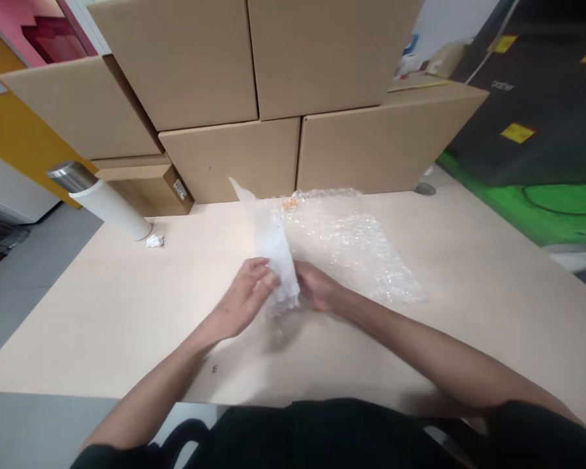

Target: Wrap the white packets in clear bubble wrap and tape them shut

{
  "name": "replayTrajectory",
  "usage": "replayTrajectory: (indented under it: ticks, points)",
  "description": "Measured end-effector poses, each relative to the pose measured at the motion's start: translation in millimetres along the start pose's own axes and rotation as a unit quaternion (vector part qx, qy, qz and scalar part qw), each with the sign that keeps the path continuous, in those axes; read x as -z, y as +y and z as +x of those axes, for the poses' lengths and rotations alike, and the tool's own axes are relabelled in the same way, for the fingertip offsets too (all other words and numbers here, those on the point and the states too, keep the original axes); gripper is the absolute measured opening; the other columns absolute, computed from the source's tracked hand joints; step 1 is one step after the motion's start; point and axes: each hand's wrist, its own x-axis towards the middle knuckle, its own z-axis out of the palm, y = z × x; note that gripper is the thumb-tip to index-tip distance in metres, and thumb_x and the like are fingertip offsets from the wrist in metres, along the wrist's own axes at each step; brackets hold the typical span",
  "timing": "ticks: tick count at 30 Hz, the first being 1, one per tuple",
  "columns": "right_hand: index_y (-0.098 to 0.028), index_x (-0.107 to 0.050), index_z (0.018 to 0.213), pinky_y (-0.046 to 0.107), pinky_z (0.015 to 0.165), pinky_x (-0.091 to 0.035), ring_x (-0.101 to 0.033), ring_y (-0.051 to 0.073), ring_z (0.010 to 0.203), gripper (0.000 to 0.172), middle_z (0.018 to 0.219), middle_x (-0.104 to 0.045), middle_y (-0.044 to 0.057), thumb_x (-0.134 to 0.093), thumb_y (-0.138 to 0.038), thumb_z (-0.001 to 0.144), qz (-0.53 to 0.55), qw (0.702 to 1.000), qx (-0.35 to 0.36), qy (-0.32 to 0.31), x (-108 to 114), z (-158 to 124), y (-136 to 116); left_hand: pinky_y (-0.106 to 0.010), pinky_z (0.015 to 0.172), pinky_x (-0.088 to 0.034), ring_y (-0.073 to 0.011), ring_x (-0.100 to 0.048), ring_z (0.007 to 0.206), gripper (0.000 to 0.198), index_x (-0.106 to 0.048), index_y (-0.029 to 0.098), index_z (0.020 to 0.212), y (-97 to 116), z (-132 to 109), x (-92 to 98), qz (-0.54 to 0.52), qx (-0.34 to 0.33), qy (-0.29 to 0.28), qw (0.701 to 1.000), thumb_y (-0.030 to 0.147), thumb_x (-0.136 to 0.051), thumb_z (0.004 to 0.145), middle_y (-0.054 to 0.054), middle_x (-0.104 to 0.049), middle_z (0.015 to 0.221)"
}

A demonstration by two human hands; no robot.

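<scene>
A white, partly see-through wrapped packet (pixel 282 257) is held upright between my two hands above the table. A thin pale flap sticks up from its far end. My left hand (pixel 251 290) is closed on its left side, thumb and fingers pressed to the wrap. On the other side, my right hand (pixel 315 283) grips the packet from behind, its fingers largely hidden. Whatever lies inside the wrap cannot be made out. Just beyond my right hand, a sheet of clear bubble wrap (pixel 351 241) lies spread on the table, with a small orange mark at its far left corner.
Large cardboard boxes (pixel 229 159) are stacked along the back of the table (pixel 141 326). At the left stand a white bottle with a steel cap (pixel 112 205) and a crumpled white scrap (pixel 155 241). A dark machine (pixel 532 111) is beyond the right edge.
</scene>
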Motion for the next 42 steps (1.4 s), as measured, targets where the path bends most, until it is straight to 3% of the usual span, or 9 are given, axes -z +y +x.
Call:
replayTrajectory:
  ticks: [6,11,15,18,22,26,32,40,42]
  points:
    - [-0.018,-0.071,0.083,0.034,0.071,-0.048,-0.062,0.021,0.075,0.016,0.080,-0.070,0.005,-0.066,-0.031,0.075,-0.130,0.985,0.012,0.112,49.2,-21.8,-11.2,-0.058,0.107,-0.031,-0.0342,-0.037,0.133,0.051,-0.066,0.028,0.111,-3.1,23.6,-35.5,0.178,0.013,-0.092,0.980,0.063,-0.031,0.099,-0.009,-0.045,0.142]
    - [-0.021,-0.068,0.102,0.046,0.101,-0.042,-0.056,0.028,0.116,0.027,0.119,-0.066,0.011,-0.046,-0.029,0.088,-0.444,0.827,0.266,0.220,67.0,-29.2,-14.0,-0.057,0.101,-0.035,-0.0355,-0.041,0.127,0.045,-0.068,0.027,0.111,-3.8,30.7,-46.9,0.255,-0.019,-0.109,0.961,0.058,-0.036,0.099,-0.010,-0.049,0.140]
    - [-0.019,-0.062,0.099,0.044,0.095,-0.044,-0.059,0.026,0.102,0.030,0.107,-0.067,0.013,-0.038,-0.037,0.097,-0.537,0.796,0.252,0.124,52.3,-19.5,-2.1,-0.062,0.104,-0.030,-0.0384,-0.033,0.136,0.039,-0.066,0.029,0.117,-16.7,28.8,-43.3,0.207,-0.002,-0.048,0.977,0.056,-0.047,0.096,-0.012,-0.041,0.146]
    - [-0.020,-0.056,0.087,0.042,0.091,-0.042,-0.057,0.023,0.086,0.034,0.089,-0.064,0.009,-0.033,-0.041,0.101,-0.550,0.795,0.231,0.107,42.9,-14.2,1.7,-0.058,0.105,-0.034,-0.0375,-0.036,0.135,0.062,-0.049,0.024,0.137,-31.7,25.3,-33.1,0.057,0.088,0.114,0.988,0.054,-0.065,0.085,-0.018,-0.040,0.143]
    - [-0.022,-0.054,0.080,0.039,0.084,-0.043,-0.055,0.021,0.078,0.043,0.077,-0.060,0.004,-0.033,-0.053,0.100,-0.490,0.843,0.191,0.112,42.7,-19.3,-8.4,-0.041,0.089,-0.047,-0.0236,-0.061,0.098,0.080,-0.032,0.020,0.143,-33.1,21.7,-20.7,-0.264,0.207,0.150,0.930,0.056,-0.069,0.081,-0.010,-0.061,0.109]
    - [-0.024,-0.065,0.093,0.038,0.084,-0.045,-0.060,0.023,0.090,0.042,0.094,-0.068,0.005,-0.043,-0.059,0.096,-0.366,0.913,0.137,0.120,49.8,-33.2,-20.5,-0.037,0.090,-0.046,-0.0211,-0.062,0.101,0.062,-0.043,0.024,0.133,-9.6,24.6,-26.6,-0.345,0.119,0.168,0.916,0.053,-0.069,0.084,-0.009,-0.062,0.121]
    - [-0.023,-0.070,0.105,0.036,0.081,-0.050,-0.065,0.023,0.092,0.039,0.100,-0.071,0.004,-0.053,-0.055,0.090,-0.198,0.964,0.114,0.139,82.9,-52.6,-21.1,-0.048,0.113,-0.032,-0.0278,-0.040,0.139,0.045,-0.051,0.028,0.138,18.1,52.9,-64.6,-0.148,-0.063,0.017,0.987,0.045,-0.053,0.096,-0.009,-0.045,0.153]
    - [-0.021,-0.073,0.105,0.053,0.105,-0.037,-0.054,0.035,0.118,0.040,0.119,-0.065,0.015,-0.067,-0.034,0.068,-0.473,0.761,0.224,0.383,163.6,-82.8,-11.5,-0.060,0.117,-0.016,-0.0367,-0.015,0.151,0.058,-0.036,0.033,0.152,20.7,97.4,-127.3,0.155,-0.153,-0.097,0.971,0.052,-0.044,0.098,-0.003,-0.027,0.165]
    - [-0.021,-0.070,0.111,0.053,0.103,-0.039,-0.054,0.034,0.119,0.044,0.125,-0.063,0.015,-0.066,-0.033,0.069,-0.448,0.765,0.213,0.410,174.4,-86.5,-7.8,-0.060,0.117,-0.016,-0.0385,-0.015,0.151,0.058,-0.036,0.035,0.153,20.7,103.1,-137.0,0.195,-0.150,-0.120,0.962,0.054,-0.043,0.098,-0.002,-0.027,0.165]
